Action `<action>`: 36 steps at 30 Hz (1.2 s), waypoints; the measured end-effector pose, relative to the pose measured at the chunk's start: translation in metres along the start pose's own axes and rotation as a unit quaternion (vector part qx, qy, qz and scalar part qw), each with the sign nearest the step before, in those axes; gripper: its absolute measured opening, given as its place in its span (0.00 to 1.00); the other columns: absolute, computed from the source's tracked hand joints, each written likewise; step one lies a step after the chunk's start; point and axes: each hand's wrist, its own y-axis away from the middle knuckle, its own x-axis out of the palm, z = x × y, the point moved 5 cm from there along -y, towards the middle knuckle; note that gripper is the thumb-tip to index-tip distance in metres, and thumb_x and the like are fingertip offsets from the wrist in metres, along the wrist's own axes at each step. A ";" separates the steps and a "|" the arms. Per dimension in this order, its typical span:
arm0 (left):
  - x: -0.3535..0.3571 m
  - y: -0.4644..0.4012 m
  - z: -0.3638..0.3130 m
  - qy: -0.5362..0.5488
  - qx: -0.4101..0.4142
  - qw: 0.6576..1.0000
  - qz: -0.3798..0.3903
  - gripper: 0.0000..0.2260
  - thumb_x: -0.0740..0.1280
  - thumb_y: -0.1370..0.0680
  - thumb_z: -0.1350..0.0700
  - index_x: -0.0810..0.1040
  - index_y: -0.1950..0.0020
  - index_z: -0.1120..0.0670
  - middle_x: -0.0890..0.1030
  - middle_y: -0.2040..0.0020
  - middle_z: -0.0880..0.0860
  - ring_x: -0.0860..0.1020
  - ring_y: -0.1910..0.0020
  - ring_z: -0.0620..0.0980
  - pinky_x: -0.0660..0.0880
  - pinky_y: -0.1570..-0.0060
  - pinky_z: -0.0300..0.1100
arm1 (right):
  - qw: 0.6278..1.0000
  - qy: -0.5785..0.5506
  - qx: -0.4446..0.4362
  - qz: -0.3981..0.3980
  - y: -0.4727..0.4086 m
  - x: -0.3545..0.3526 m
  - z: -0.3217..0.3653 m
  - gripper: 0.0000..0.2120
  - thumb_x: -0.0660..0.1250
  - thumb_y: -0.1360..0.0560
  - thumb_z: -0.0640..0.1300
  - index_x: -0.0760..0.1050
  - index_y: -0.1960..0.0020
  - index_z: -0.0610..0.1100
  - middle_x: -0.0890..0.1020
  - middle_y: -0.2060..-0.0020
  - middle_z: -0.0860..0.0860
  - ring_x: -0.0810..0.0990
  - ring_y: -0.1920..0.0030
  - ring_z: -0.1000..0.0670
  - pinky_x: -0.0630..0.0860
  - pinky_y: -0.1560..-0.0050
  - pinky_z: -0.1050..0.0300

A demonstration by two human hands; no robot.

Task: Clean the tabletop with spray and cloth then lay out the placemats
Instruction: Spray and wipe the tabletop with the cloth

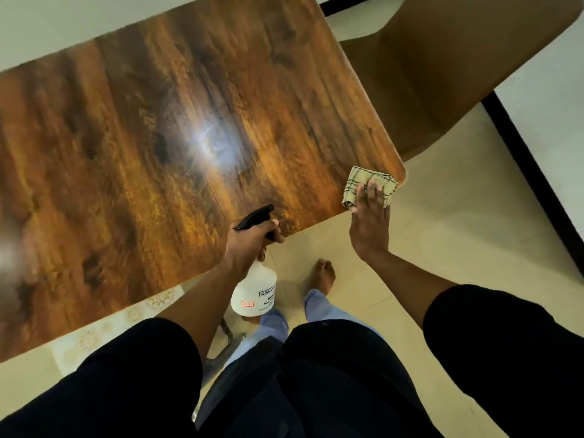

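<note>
We grip the spray bottle [253,292] in our left hand [249,243] at the near edge, right hand [369,222] flat on the cloth [357,181] at the tabletop [158,137] near-right corner; wiping seemingly underway, placemats unseen, not yet laid.

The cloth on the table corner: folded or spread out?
Folded. The cloth is a small layered pad under the right hand, at the tabletop corner.
</note>
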 end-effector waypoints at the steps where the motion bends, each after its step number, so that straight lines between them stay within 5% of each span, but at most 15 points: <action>1: 0.006 -0.002 -0.003 0.000 -0.005 1.000 -0.001 0.09 0.74 0.20 0.58 0.86 0.58 0.59 0.87 0.57 0.66 0.76 0.64 0.60 0.68 0.79 0.40 | 1.000 -0.005 0.016 -0.006 -0.004 -0.003 -0.004 0.27 0.52 0.12 0.44 0.50 0.15 0.46 0.49 0.15 0.46 0.45 0.15 0.45 0.46 0.19 0.41; 13: 0.044 -0.005 -0.029 -0.021 0.014 1.000 -0.005 0.09 0.72 0.18 0.59 0.84 0.56 0.63 0.86 0.60 0.63 0.71 0.80 0.48 0.69 0.78 0.40 | 0.994 0.004 0.108 -0.017 -0.072 -0.047 -0.041 0.29 0.55 0.14 0.42 0.52 0.15 0.43 0.50 0.15 0.45 0.45 0.15 0.42 0.51 0.18 0.37; 18: 0.047 -0.008 -0.034 -0.012 0.014 0.999 -0.034 0.11 0.74 0.19 0.57 0.83 0.47 0.66 0.87 0.58 0.64 0.70 0.78 0.49 0.69 0.77 0.41 | 0.998 0.013 0.048 -0.025 -0.023 -0.023 -0.011 0.28 0.58 0.15 0.42 0.57 0.16 0.42 0.55 0.16 0.43 0.50 0.16 0.41 0.52 0.20 0.37; 22: 0.056 -0.011 -0.044 -0.026 0.026 0.999 -0.031 0.10 0.72 0.18 0.58 0.85 0.55 0.64 0.87 0.60 0.61 0.69 0.80 0.48 0.69 0.78 0.39 | 0.995 0.024 -0.092 0.035 0.019 0.009 0.028 0.28 0.57 0.16 0.44 0.59 0.16 0.43 0.57 0.16 0.44 0.51 0.16 0.42 0.54 0.19 0.35; 25: 0.061 -0.016 -0.048 -0.036 0.030 0.999 -0.020 0.10 0.73 0.18 0.57 0.86 0.55 0.62 0.88 0.60 0.61 0.68 0.79 0.48 0.69 0.77 0.39 | 0.991 0.028 -0.118 0.057 0.026 0.012 0.035 0.28 0.51 0.16 0.46 0.60 0.17 0.45 0.58 0.16 0.46 0.53 0.16 0.44 0.54 0.20 0.38; 31: 0.065 -0.031 -0.049 -0.058 0.014 0.998 0.002 0.14 0.73 0.19 0.54 0.85 0.49 0.67 0.88 0.57 0.61 0.69 0.77 0.49 0.70 0.76 0.40 | 0.999 0.033 0.031 -0.004 -0.018 -0.025 -0.018 0.26 0.55 0.14 0.43 0.59 0.17 0.43 0.57 0.16 0.44 0.51 0.16 0.43 0.50 0.19 0.40; 36: 0.070 -0.043 -0.062 -0.063 0.018 0.998 0.023 0.11 0.73 0.18 0.56 0.85 0.50 0.65 0.88 0.59 0.60 0.72 0.75 0.50 0.70 0.76 0.40 | 0.995 0.061 0.075 0.019 -0.060 -0.046 -0.031 0.28 0.54 0.13 0.43 0.53 0.15 0.44 0.51 0.15 0.45 0.45 0.15 0.44 0.47 0.18 0.41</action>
